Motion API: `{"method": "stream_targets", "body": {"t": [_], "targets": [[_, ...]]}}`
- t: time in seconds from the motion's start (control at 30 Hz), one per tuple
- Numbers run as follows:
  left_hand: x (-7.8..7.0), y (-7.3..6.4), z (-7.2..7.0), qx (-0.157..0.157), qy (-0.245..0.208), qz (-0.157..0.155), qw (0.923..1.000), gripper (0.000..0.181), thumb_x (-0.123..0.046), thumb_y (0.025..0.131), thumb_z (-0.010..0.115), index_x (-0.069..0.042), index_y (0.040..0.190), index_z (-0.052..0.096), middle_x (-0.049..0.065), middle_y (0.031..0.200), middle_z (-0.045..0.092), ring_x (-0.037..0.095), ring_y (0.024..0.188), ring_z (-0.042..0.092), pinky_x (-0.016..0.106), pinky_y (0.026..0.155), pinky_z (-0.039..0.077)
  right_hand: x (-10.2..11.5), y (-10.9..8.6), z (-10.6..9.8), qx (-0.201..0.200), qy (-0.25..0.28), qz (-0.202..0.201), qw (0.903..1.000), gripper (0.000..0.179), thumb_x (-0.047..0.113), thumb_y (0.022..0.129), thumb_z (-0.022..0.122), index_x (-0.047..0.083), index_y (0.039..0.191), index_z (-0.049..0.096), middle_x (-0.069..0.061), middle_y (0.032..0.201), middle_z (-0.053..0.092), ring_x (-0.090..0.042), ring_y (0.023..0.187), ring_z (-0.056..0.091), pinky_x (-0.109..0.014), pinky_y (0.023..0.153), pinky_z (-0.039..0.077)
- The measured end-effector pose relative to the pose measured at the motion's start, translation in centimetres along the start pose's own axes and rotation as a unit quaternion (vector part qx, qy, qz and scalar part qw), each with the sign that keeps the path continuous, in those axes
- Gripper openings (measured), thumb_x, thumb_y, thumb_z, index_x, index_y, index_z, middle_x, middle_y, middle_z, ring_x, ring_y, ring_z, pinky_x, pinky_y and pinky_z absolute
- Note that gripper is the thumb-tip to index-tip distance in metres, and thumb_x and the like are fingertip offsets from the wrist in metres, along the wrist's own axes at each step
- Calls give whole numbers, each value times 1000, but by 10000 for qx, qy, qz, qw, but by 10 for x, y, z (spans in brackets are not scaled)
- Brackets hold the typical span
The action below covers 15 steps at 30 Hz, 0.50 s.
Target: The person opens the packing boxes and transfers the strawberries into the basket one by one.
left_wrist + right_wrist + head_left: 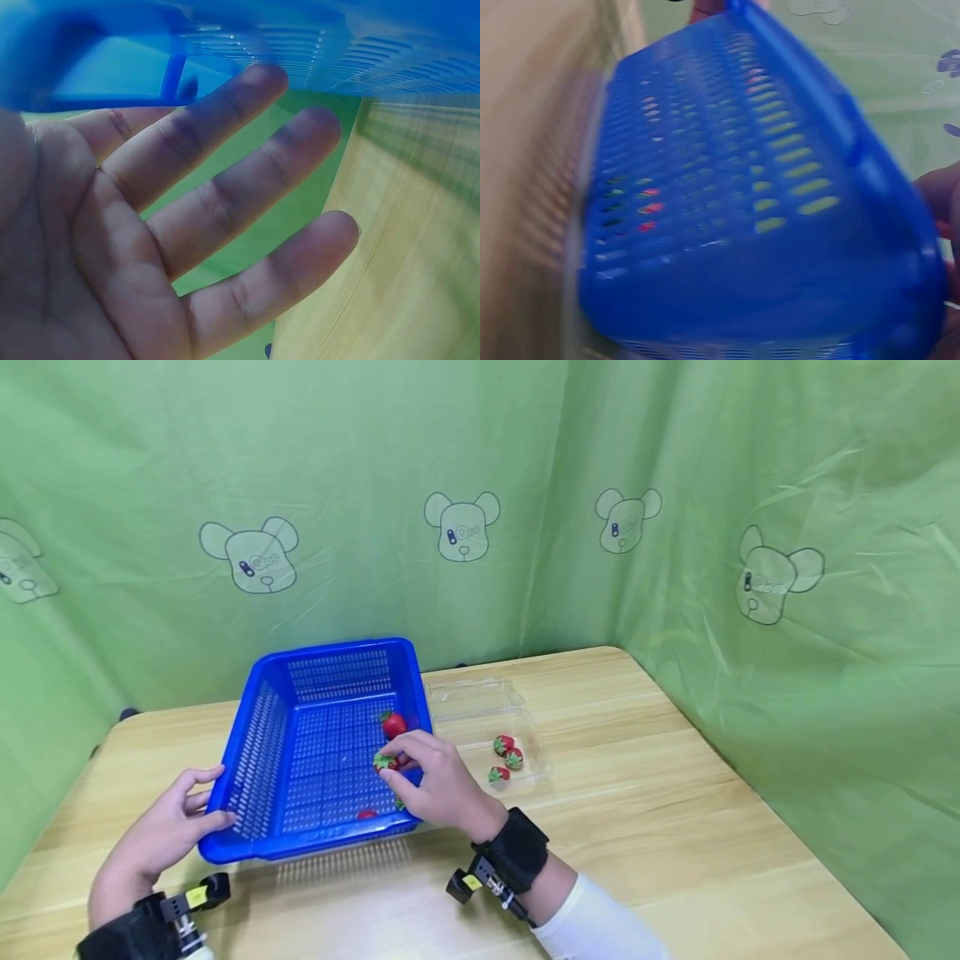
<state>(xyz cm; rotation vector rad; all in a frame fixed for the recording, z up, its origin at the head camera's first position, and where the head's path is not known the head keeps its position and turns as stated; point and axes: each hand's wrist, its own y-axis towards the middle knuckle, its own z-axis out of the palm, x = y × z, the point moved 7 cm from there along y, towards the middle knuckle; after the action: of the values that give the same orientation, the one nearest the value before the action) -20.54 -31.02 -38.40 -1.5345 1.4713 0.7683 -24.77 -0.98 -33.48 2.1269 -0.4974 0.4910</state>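
Right grip (442, 777) pinches a strawberry (385, 764) between thumb and fingers, the fruit at its fingertips over the right part of a blue basket (322, 841); a second strawberry (394, 725) lies in the basket just beyond this grip, and a red piece (367, 815), mostly hidden, shows nearer the wearer. Left grip (161, 831), well to the left, holds the basket's left rim, thumb over the edge, fingers outside. To the right of the right grip, a clear plastic box (467, 745) on the counter (660, 827) contains three more strawberries (513, 759).
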Motion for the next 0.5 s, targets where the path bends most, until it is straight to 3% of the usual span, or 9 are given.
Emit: {"method": "stream_targets", "body": {"t": [0.13, 0.27, 0.37, 0.5], "targets": [[-2, 0, 0, 3, 21, 30, 10000, 70, -4, 93, 58, 11, 146, 14, 44, 130, 44, 38, 101, 64, 41, 80, 57, -1, -2, 5, 2, -297, -67, 9995, 16, 8, 86, 70, 2, 101, 66, -8, 99, 65, -11, 80, 62, -17, 73, 54], [-3, 0, 1, 10, -40, 72, 10000, 69, -2, 94, 57, 11, 146, 14, 44, 129, 45, 37, 100, 65, 39, 79, 58, -3, -3, 6, 86, -569, 71, 9983, 16, 13, 86, 71, 4, 98, 68, -5, 92, 65, -13, 75, 60, -24, 65, 54], [-2, 0, 1, -20, -70, 13, 10000, 69, -2, 94, 57, 10, 146, 14, 43, 129, 45, 36, 99, 66, 38, 79, 58, -7, -4, 6, 8, -532, 212, 9984, 15, 14, 85, 72, 4, 96, 68, -3, 87, 64, -12, 71, 58, -25, 61, 54], [-3, -1, 1, -28, -94, 3, 10000, 69, -1, 94, 57, 10, 146, 14, 43, 129, 45, 36, 98, 66, 39, 78, 58, -11, -5, 4, -364, -301, 275, 9985, 15, 13, 83, 74, 5, 93, 68, 0, 80, 61, -7, 65, 55, -16, 58, 50]]}}
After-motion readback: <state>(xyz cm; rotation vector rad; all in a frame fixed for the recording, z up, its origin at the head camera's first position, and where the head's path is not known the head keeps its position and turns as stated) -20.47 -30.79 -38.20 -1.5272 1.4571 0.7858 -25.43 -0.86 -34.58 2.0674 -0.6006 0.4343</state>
